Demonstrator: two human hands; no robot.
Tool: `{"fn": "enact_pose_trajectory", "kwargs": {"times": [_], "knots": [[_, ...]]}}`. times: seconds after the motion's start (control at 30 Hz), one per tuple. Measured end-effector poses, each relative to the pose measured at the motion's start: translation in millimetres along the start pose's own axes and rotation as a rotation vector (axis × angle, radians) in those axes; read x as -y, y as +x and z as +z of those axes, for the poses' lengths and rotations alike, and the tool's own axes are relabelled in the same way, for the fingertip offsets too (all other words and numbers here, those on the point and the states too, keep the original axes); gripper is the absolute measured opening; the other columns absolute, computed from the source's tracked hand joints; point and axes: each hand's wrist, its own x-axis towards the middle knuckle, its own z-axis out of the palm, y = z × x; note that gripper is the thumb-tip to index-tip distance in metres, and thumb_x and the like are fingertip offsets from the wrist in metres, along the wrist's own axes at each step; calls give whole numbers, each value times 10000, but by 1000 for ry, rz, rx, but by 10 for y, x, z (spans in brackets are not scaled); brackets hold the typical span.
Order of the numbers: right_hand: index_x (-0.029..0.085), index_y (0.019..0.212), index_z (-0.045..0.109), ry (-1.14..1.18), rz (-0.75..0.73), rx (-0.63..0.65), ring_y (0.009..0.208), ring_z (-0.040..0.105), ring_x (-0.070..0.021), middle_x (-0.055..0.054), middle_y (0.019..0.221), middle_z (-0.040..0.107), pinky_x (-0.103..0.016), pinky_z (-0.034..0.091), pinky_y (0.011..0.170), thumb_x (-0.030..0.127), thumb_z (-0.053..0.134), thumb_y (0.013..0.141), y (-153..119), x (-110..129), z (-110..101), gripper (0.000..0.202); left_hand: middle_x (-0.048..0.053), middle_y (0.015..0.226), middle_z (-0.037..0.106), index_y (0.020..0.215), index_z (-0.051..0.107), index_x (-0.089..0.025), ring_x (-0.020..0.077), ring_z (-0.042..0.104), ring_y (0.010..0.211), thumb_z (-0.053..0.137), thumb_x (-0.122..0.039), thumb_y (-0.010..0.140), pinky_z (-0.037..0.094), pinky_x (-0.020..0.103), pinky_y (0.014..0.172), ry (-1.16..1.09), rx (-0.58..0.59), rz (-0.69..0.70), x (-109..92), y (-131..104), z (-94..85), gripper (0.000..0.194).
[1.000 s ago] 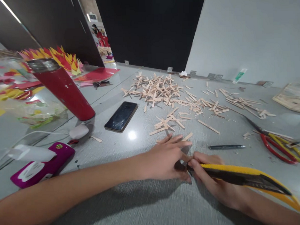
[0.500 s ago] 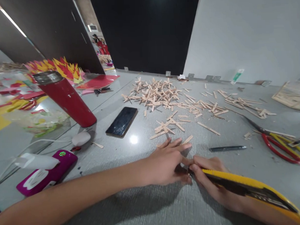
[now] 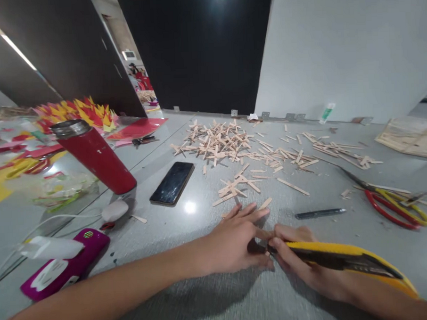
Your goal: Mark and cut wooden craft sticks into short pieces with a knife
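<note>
Workspace of a person at a grey, finely streaked tabletop (image 3: 160, 233). The right hand (image 3: 299, 260) is closed around a yellow-and-black utility knife (image 3: 345, 257); its thumb and fingers grip the front end, while the yellow-edged body extends back over the wrist, toward the lower right. The left hand (image 3: 234, 244) lies palm down, fingers spread toward the sticks, its index finger meeting the fingertips of the right hand at the knife's front end. A small pale fragment (image 3: 267, 254) shows beside the left thumb; whether this hand grips it cannot be told, the inner side being hidden. The knife's tip is likewise concealed between the hands.

Beyond the left hand lies a loose heap of pale, flat wooden sticks (image 3: 220, 143), scattering rightward, with a smaller cluster (image 3: 236, 185) nearer the fingers. A slim, dark pen-like rod (image 3: 321, 214) rests just beyond the right hand; farther right lie scissors with one red and one yellow handle (image 3: 396, 208). To the left are a black-screened smartphone (image 3: 172, 183), an upright red bottle with a metallic rim (image 3: 96, 158), and a purple, rounded-edged power bank (image 3: 93, 245).
</note>
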Motion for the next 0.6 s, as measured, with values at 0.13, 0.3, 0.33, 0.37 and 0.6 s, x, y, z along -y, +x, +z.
{"fn": "enact_pose_trajectory", "kwargs": {"times": [0.13, 0.3, 0.33, 0.37, 0.6], "knots": [[250, 874, 554, 69, -22, -44, 445, 540, -133, 63, 567, 583, -269, 431, 477, 485, 351, 1120, -3, 57, -72, 396, 161, 1708, 428, 1373, 733, -284, 413, 290, 1623, 888, -471, 877, 173, 660, 1306, -13, -65, -44, -30, -46, 51, 553], [237, 1045, 668, -133, -34, -146, 483, 593, -140, 53, 589, 641, -245, 425, 485, 473, 452, 1114, 78, -66, -505, 327, 125, 1489, 629, 1146, 761, -224, 363, 510, 1450, 965, -356, 784, 324, 534, 1270, 9, -124, -119, -153, -69, 45, 435], [238, 1042, 702, -195, -37, -144, 544, 643, -155, 27, 647, 692, -255, 467, 540, 452, 487, 1107, 85, -131, -614, 310, 133, 1427, 650, 1110, 752, -206, 369, 537, 1400, 960, -325, 781, 395, 525, 1217, 17, -130, -141, -184, -70, 28, 407], [236, 1048, 733, -257, -38, -140, 629, 698, -181, -8, 739, 749, -275, 504, 607, 431, 518, 1098, 81, -207, -716, 294, 141, 1363, 665, 1058, 742, -188, 377, 558, 1349, 945, -289, 789, 446, 523, 1160, 22, -136, -166, -213, -73, 10, 352], [203, 1043, 775, -701, 79, -225, 605, 712, -257, -127, 877, 772, -326, 427, 541, 236, 548, 997, -198, -790, -1093, 234, 82, 1057, 669, 749, 605, -186, 308, 598, 1127, 736, -6, 808, 486, 450, 989, -36, -123, -236, -231, -143, -46, 230]]}}
